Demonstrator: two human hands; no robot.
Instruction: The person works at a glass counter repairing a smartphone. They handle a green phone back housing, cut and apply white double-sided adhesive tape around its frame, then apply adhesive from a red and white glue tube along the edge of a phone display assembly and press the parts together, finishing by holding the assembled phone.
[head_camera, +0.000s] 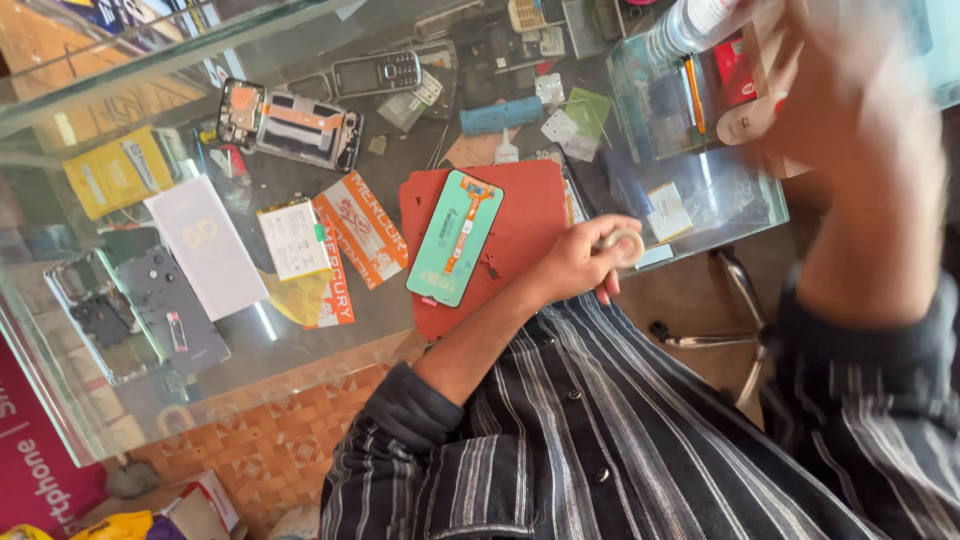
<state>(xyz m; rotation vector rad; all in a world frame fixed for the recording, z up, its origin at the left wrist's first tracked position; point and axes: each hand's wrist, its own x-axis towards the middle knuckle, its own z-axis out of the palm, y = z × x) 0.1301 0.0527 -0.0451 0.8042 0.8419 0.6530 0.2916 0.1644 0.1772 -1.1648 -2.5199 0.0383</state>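
Striped dark shirt (620, 440), lower centre and right of the frame, nearest the lens. Left hand (585, 262), centre of the frame, fingers curled shut around a small pale roll of tape (624, 246), resting at the right edge of a red work mat (530, 225). Right hand (850, 100), upper right, raised and heavily blurred; grip not readable, a clear bottle (690, 25) showing just beside it at the top edge. Phone screen panel (455, 238), teal-backed with an orange flex strip, face down on the red mat, just left of the left hand and apart from it. Glass-topped bench (400, 340) under all of it. Opened phone body (290, 122), upper left, internals exposed. Keypad phone (377, 73), top centre-left. Blue cylindrical tool handle (500, 115), top centre. White battery-like pack (293, 237) beside orange-and-white printed packets (360, 230), left of the mat. White flat box (205, 245) and dark phone back covers (140, 310), far left. Yellow packet (118, 170), upper left. Clear plastic tray (700, 190), right of the mat, holding small parts and an orange pencil (693, 92). Patterned orange floor (270, 440), lower left.
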